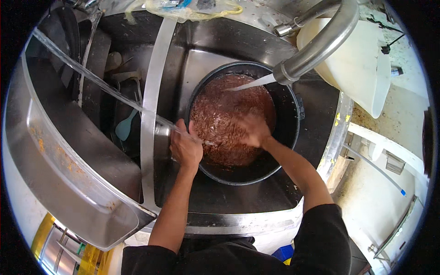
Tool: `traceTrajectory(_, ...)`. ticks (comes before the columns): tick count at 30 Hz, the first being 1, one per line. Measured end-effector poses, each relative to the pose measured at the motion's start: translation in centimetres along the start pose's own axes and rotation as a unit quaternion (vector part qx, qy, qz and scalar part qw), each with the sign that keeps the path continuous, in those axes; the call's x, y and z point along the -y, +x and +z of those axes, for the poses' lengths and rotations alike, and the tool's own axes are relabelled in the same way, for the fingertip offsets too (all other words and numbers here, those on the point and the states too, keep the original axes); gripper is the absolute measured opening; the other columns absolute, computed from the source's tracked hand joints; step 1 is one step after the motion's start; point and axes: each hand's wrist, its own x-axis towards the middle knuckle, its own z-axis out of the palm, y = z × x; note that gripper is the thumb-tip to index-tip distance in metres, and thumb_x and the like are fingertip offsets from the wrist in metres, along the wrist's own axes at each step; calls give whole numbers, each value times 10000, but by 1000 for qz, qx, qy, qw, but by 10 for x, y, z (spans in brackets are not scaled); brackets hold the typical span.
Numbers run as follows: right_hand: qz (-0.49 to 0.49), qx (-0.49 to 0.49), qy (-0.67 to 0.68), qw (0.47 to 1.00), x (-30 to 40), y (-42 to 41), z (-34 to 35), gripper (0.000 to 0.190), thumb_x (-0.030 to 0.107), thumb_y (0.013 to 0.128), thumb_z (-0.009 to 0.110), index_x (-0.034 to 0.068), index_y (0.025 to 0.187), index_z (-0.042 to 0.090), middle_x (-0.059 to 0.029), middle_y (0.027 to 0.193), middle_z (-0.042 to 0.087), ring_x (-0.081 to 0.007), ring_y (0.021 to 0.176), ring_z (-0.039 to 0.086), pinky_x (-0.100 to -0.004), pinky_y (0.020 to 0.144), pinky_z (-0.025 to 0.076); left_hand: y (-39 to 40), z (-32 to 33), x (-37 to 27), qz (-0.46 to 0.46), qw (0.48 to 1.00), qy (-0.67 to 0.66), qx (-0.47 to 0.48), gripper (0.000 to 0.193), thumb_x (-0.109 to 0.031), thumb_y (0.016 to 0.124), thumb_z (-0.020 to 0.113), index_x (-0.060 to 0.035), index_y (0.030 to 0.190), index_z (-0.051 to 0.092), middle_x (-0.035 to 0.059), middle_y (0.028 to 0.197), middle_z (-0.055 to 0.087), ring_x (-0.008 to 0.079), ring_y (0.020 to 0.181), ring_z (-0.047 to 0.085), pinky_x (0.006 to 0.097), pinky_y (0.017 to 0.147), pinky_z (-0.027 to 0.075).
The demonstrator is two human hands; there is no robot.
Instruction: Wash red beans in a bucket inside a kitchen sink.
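A large dark round pot (288, 137) stands in the right basin of a stainless steel sink, holding reddish-brown water with small grain-like bits. Water pours into it from a metal faucet (309, 56). At the pot's left rim, my left hand (187, 144) holds a clear hose (103, 84) whose end lies over the pot. My right hand (252, 129) is in the reddish water, blurred by motion; its fingers are partly hidden, and whether they grip anything cannot be told.
A steel divider (151, 92) separates the basins. The left basin holds a light blue silicone utensil (126, 127) and other kitchenware. A white plastic container (357, 65) stands behind the faucet at right. A yellowish plastic bag (192, 12) lies along the back edge.
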Motion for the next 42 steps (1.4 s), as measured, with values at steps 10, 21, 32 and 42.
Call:
traceTrajectory(10, -164, -222, -160, 948, 101, 70, 39, 886, 356, 786, 713, 29, 1476, 264, -189, 1552, 194, -380, 1457, 112, -476, 1200, 120, 40, 3, 14, 101, 994, -27, -36, 257, -256, 981, 505, 0, 969, 513, 244, 878, 587, 468, 796, 572, 527, 658, 448)
traceTrajectory(21, -314, -148, -286, 893, 100, 93, 77, 541, 361, 939, 514, 170, 1435, 417, -114, 1538, 295, -326, 1425, 253, -539, 1163, 211, 39, -1, 15, 85, 995, -27, -35, 230, -227, 970, 533, -6, 916, 500, 241, 845, 573, 480, 769, 564, 534, 617, 433)
traceTrajectory(32, 353, -542, -10, 763, 59, 32, 22, 822, 565, 923, 460, 59, 1514, 192, -210, 1531, 287, -388, 1431, 234, -590, 1129, 218, 39, 5, 6, 111, 991, -53, -52, 238, -203, 969, 534, 5, 864, 487, 244, 806, 558, 469, 737, 558, 519, 597, 420)
traceTrajectory(42, -29, -86, -654, 751, 110, -24, -106, 596, 262, 873, 530, 31, 1411, 417, -164, 1491, 378, -230, 1400, 323, -435, 1154, 261, 39, 1, 3, 99, 994, -35, -40, 257, -245, 981, 499, 8, 941, 525, 248, 837, 575, 467, 773, 573, 523, 637, 446)
